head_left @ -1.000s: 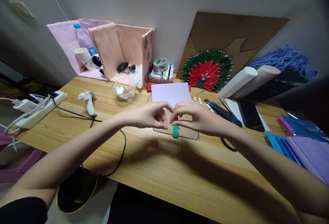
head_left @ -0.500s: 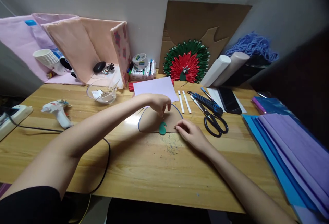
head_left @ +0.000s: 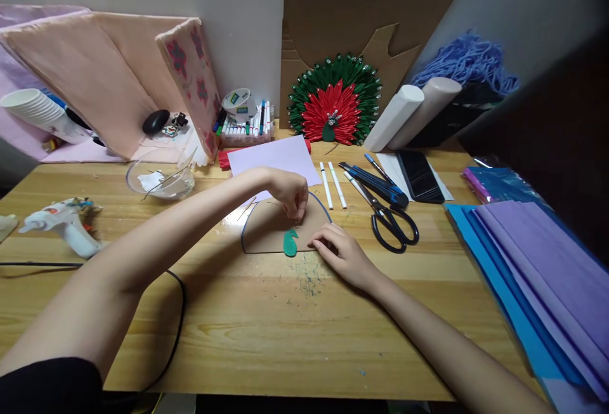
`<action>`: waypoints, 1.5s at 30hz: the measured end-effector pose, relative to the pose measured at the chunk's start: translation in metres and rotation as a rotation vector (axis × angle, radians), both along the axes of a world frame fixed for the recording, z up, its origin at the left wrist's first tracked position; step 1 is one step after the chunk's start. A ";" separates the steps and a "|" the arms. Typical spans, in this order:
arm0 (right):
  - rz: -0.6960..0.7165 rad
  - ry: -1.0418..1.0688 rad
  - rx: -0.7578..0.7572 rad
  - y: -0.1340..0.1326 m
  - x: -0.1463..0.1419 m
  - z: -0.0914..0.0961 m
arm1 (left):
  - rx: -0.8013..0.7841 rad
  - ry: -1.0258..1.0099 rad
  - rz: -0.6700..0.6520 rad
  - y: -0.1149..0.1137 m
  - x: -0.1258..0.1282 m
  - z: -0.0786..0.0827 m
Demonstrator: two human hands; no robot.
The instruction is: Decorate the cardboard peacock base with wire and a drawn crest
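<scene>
A half-round cardboard piece [head_left: 269, 233] with a blue-lined edge lies flat on the bench [head_left: 304, 325], in the middle, with its straight side near. The right hand [head_left: 340, 252] rests loosely open on its near right corner, probably to keep it from sliding. The left hand [head_left: 288, 192] reaches in from the far side, fingertips pinched together just above a small green teardrop shape [head_left: 290, 244] at the straight edge. I cannot tell whether the pinch holds anything.

The bench is pale wood, set against a plain wall. Blue and purple paper sheets [head_left: 533, 255] are stacked at the right, and a green and red fan [head_left: 335, 109] leans at the far side. A glue gun [head_left: 66, 224] lies at the left, and scissors [head_left: 390, 224] lie just right of the work.
</scene>
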State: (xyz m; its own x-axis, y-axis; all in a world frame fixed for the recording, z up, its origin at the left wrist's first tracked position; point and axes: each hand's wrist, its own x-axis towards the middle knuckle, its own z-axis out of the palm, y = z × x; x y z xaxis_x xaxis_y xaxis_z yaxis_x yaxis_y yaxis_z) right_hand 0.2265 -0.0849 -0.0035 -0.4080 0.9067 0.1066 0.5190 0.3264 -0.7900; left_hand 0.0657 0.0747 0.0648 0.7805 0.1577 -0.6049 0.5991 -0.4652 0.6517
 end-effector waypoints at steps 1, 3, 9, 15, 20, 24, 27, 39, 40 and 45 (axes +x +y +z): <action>0.000 0.003 -0.002 0.000 0.000 0.000 | -0.004 -0.002 0.003 0.001 -0.001 -0.001; 0.001 0.007 -0.002 0.000 0.000 0.001 | -0.014 -0.007 0.005 0.002 -0.003 -0.004; 0.003 0.001 -0.002 0.000 0.000 0.003 | -0.053 -0.012 0.015 0.004 -0.007 -0.007; 0.008 0.006 -0.004 0.000 0.000 0.003 | -0.067 0.017 0.005 0.004 -0.005 -0.011; 0.005 0.004 -0.011 0.000 0.001 0.002 | -0.025 0.035 -0.073 0.005 0.002 -0.012; 0.002 0.006 -0.015 0.000 0.000 0.002 | 0.001 0.069 -0.101 0.004 0.008 -0.012; 0.000 0.005 -0.015 0.000 0.000 0.003 | 0.014 0.115 -0.126 0.002 0.011 -0.011; 0.002 0.020 -0.023 0.000 0.001 0.003 | -0.006 0.184 -0.095 -0.003 0.021 -0.009; 0.002 0.020 -0.025 0.000 0.001 0.003 | -0.002 0.191 -0.098 -0.003 0.022 -0.008; 0.002 0.014 -0.025 0.000 0.001 0.003 | -0.076 0.218 -0.051 -0.002 0.023 -0.009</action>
